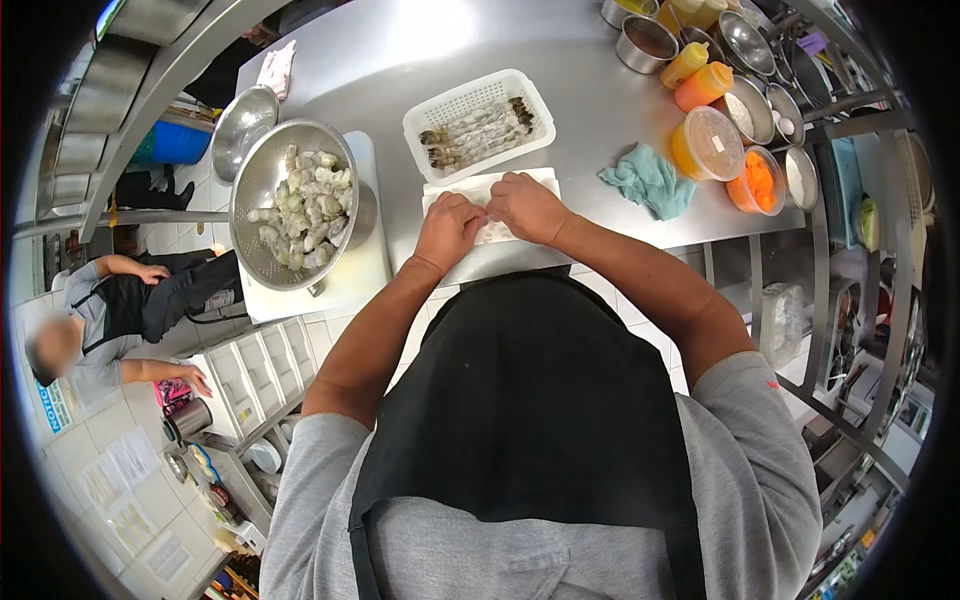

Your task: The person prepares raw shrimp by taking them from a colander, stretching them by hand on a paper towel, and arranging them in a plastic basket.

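My left hand [451, 229] and my right hand [528, 208] meet over a white paper or cloth [540, 178] at the counter's front edge. The fingers of both are pinched together around something small and pale, mostly hidden by the fingertips. Just beyond them is a white perforated basket [540, 103] holding a row of shrimp [480, 131] with dark ends. To the left, a steel colander [248, 180] full of shrimp pieces [308, 210] rests on a white cutting board [368, 262].
A teal cloth [648, 181] lies on the steel counter [590, 110] to the right. Past it stand squeeze bottles [704, 86], an orange-filled tub [757, 183] and metal bowls. A steel bowl [243, 128] is at the left; a co-worker [115, 300] is farther left.
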Available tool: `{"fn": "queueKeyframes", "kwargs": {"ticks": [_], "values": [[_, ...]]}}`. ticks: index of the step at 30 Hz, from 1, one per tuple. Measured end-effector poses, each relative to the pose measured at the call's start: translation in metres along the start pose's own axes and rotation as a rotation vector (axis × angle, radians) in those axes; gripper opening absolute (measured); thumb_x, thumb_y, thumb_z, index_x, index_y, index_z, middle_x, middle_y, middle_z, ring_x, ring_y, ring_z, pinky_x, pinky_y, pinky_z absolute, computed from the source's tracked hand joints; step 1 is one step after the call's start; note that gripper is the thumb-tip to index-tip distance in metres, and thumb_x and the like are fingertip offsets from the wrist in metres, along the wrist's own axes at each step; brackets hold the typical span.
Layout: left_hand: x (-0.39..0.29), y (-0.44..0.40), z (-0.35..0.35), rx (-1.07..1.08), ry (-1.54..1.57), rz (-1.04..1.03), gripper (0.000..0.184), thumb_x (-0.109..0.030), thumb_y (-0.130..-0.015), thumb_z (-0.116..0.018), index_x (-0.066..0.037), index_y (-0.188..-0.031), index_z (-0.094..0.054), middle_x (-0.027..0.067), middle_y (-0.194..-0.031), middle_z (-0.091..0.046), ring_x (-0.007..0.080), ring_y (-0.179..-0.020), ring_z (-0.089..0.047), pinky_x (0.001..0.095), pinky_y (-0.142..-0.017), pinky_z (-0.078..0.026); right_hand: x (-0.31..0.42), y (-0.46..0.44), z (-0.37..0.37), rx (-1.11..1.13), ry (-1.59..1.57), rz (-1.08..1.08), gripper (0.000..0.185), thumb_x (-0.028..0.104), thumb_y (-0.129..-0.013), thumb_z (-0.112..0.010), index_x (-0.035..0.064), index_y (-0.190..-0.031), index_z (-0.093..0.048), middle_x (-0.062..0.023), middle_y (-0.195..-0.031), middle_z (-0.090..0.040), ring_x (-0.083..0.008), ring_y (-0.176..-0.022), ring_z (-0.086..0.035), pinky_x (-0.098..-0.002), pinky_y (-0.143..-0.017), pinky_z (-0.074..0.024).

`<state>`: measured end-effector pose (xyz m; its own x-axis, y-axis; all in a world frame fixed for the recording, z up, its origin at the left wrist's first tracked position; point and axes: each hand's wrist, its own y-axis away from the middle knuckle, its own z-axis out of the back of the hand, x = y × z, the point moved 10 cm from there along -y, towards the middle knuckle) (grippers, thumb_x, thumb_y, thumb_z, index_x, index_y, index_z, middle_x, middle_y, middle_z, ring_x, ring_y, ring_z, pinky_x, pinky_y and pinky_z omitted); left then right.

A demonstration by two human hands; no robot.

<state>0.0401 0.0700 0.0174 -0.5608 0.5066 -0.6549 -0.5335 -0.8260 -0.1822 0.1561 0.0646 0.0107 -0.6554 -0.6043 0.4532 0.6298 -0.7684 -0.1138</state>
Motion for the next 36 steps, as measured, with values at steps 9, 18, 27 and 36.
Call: {"fn": "queueKeyframes", "kwargs": {"ticks": [9,18,27,36], "values": [[-0.011,0.019,0.019,-0.099,-0.063,0.019,0.012,-0.011,-0.087,-0.084,-0.008,-0.098,-0.082,0.0108,-0.094,-0.074,0.0356,-0.098,-0.068,0.0476,-0.094,-0.054,0.014,0.010,0.016,-0.090,-0.001,0.009,0.013,0.020,-0.095,-0.071,0.0120,-0.102,-0.079,-0.0065,-0.105,-0.069,-0.0297,-0.112,-0.063,-0.0478,-0.099,-0.0493],[0.001,0.026,0.009,-0.083,-0.109,0.021,0.011,-0.008,-0.086,-0.080,-0.009,-0.097,-0.082,0.0080,-0.095,-0.075,0.0343,-0.100,-0.069,0.0472,-0.092,-0.054,0.022,-0.001,-0.007,-0.104,-0.067,-0.115,0.011,0.021,-0.094,-0.073,0.0114,-0.096,-0.077,-0.0065,-0.102,-0.069,-0.0305,-0.111,-0.063,-0.0488,-0.097,-0.0474],[-0.001,0.015,-0.003,0.059,-0.308,0.076,0.003,-0.010,-0.086,-0.078,-0.008,-0.088,-0.079,0.0090,-0.092,-0.073,0.0353,-0.098,-0.069,0.0495,-0.088,-0.054,0.034,-0.005,-0.014,-0.026,0.099,-0.193,0.012,0.018,-0.091,-0.071,0.0105,-0.094,-0.079,-0.0082,-0.105,-0.071,-0.0303,-0.113,-0.064,-0.0485,-0.098,-0.0478],[-0.026,0.005,0.010,-0.085,-0.119,0.074,0.016,-0.014,-0.087,-0.084,-0.006,-0.101,-0.082,0.0116,-0.100,-0.075,0.0373,-0.109,-0.066,0.0505,-0.095,-0.053,-0.006,0.033,0.025,-0.134,-0.065,-0.194,0.015,0.019,-0.094,-0.072,0.0088,-0.104,-0.078,-0.0107,-0.109,-0.070,-0.0354,-0.112,-0.064,-0.0505,-0.099,-0.0533]]}}
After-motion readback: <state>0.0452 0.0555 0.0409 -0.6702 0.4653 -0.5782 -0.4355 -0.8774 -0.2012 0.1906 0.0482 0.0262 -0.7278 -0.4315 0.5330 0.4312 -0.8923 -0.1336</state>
